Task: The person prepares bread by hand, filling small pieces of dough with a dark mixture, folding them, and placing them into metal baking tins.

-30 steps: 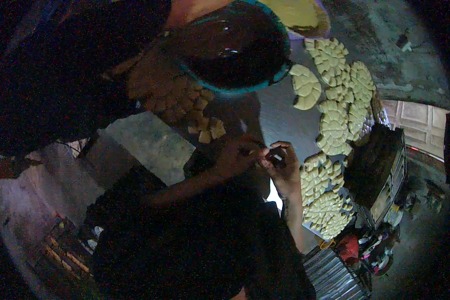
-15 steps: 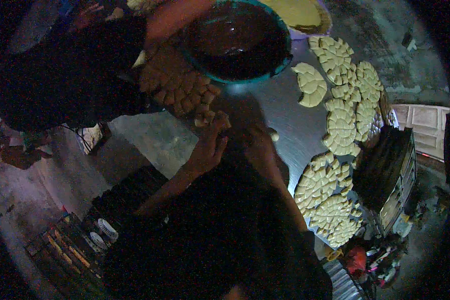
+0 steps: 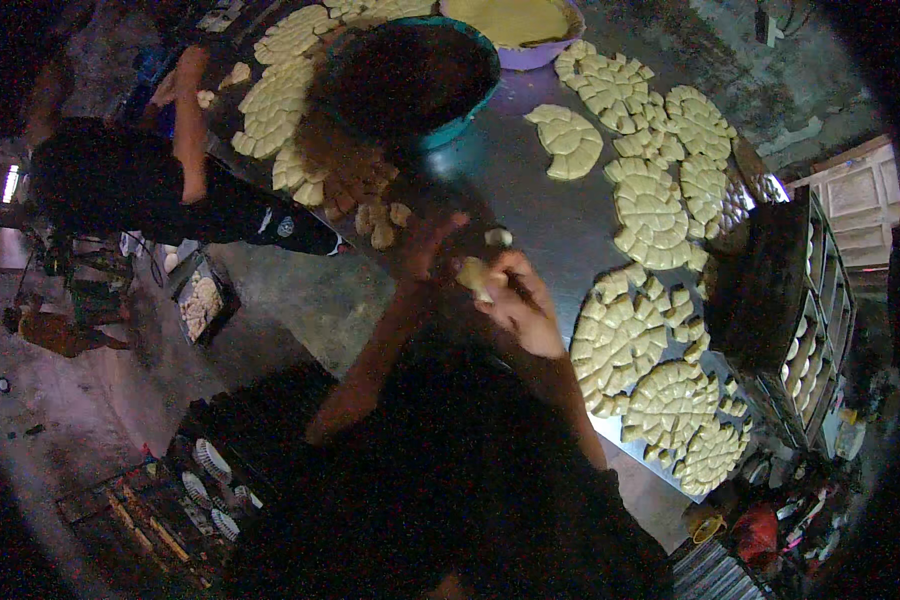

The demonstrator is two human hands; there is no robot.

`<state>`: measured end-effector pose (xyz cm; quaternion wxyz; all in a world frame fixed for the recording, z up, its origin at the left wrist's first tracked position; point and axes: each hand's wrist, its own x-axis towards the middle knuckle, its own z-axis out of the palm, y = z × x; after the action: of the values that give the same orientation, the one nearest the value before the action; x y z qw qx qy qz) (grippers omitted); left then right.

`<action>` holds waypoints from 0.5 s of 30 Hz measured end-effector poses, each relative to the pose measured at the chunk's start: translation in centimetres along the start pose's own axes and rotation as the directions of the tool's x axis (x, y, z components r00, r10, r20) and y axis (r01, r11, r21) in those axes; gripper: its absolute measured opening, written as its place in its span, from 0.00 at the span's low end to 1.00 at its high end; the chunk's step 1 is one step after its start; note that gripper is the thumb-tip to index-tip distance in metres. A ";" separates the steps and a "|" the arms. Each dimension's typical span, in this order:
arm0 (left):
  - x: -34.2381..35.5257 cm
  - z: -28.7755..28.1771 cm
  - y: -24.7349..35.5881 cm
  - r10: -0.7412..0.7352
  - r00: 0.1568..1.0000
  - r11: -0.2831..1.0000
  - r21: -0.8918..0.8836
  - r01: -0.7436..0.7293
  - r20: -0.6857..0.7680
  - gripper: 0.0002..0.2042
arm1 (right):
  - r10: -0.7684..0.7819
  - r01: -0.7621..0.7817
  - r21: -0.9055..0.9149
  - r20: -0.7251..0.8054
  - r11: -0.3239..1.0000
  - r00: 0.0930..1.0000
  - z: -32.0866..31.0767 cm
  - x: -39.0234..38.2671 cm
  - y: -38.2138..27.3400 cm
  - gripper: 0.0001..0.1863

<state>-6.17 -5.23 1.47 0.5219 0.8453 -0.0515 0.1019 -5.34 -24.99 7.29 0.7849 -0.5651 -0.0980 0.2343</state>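
My right hand pinches a pale piece of dough in front of me, over the near edge of the metal table. Close beside it on the left is my left hand, dark and smeared by motion, so its grip is unclear. A small rounded dough ball lies on the table just beyond my hands. Shaded cut dough pieces sit left of my left hand. Past them stands a teal basin with a dark mass inside.
Slabs of cut dough cover the table's right side. A purple basin of yellow mixture stands at the back. A co-worker's arm shows at upper left. At right is a dark rack; fluted tins lie low left.
My right hand has come up into the light with the dough piece showing. The left hand has moved off the cut pieces toward it. The co-worker's arm has withdrawn from the basin.
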 end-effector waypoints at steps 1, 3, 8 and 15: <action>0.2 1.0 3.9 0.013 0.996 0.965 -0.263 0.010 0.084 0.24 | -0.004 0.009 0.213 -0.026 0.977 1.000 -0.6 -1.7 -1.4 0.13; -1.2 3.5 8.1 -0.069 0.975 0.802 -0.570 0.180 0.211 0.20 | -0.025 0.055 0.242 -0.126 0.969 0.992 -0.9 -4.3 -3.4 0.13; -0.7 6.5 14.6 -0.021 0.994 0.835 -0.545 0.077 0.110 0.17 | -0.543 0.335 -0.489 -0.384 0.806 0.747 -2.2 -7.0 -4.6 0.12; 0.9 5.3 16.0 0.149 0.987 0.900 -0.424 -0.106 0.068 0.15 | -0.308 0.265 -0.160 -0.404 0.951 0.861 -2.5 -8.5 -7.2 0.20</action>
<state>-7.80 -17.13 13.37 0.6799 0.7126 -0.1531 0.0806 -9.86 -32.91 14.08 0.7844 -0.6196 -0.0196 -0.0186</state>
